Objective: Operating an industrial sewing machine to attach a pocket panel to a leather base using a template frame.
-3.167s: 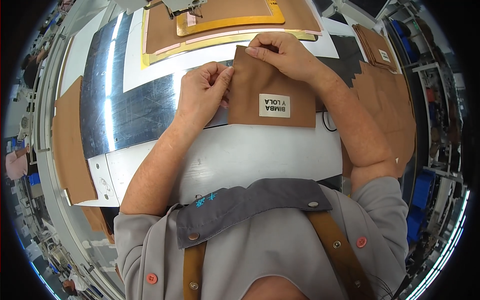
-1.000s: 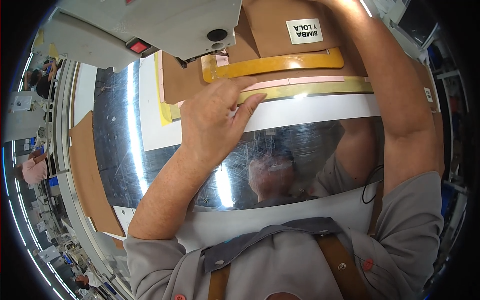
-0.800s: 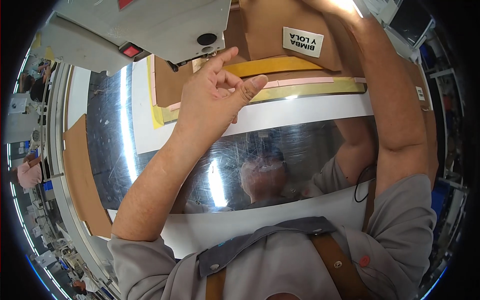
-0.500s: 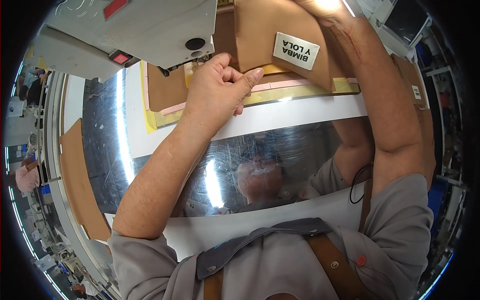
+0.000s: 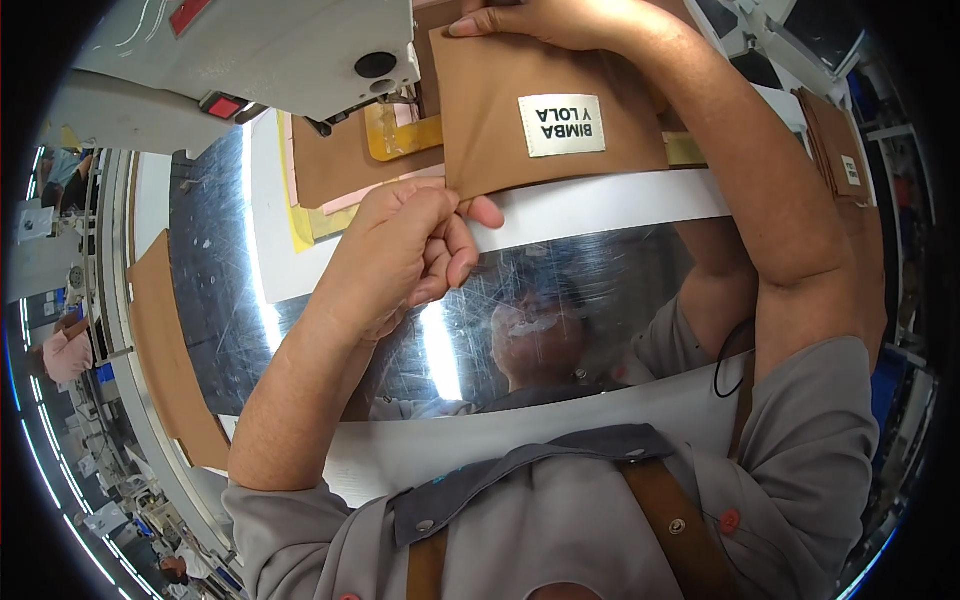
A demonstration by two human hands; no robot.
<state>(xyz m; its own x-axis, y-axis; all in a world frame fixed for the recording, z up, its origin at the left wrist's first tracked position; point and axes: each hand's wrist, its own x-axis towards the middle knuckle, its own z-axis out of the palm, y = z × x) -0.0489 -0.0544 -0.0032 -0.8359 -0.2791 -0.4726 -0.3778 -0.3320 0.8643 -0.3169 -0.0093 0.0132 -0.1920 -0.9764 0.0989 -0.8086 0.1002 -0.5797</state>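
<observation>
A brown leather-like panel (image 5: 500,110) with a white sewn label (image 5: 562,126) is stretched between my hands, over the work area beside the sewing machine head. My left hand (image 5: 415,235) is closed, pinching the panel's lower left corner. At the panel's top edge my right hand (image 5: 550,22) grips it, thumb lying on the upper left corner. Left of the panel, a yellow clamp frame (image 5: 385,145) sits on another brown piece (image 5: 340,165). A strip of yellow tape (image 5: 303,232) edges the white template sheet below. The panel covers part of the clamp frame.
The pale machine head (image 5: 270,60) overhangs the upper left. A shiny metal plate (image 5: 600,290) lies nearer to me. Brown pieces (image 5: 168,350) rest along the left edge, and a stack of brown labelled pieces (image 5: 835,150) stands at the right.
The panel has swung down and flattened, its lower edge nearer to me. My left hand has come back from beside the machine onto the corner; my right hand has moved left.
</observation>
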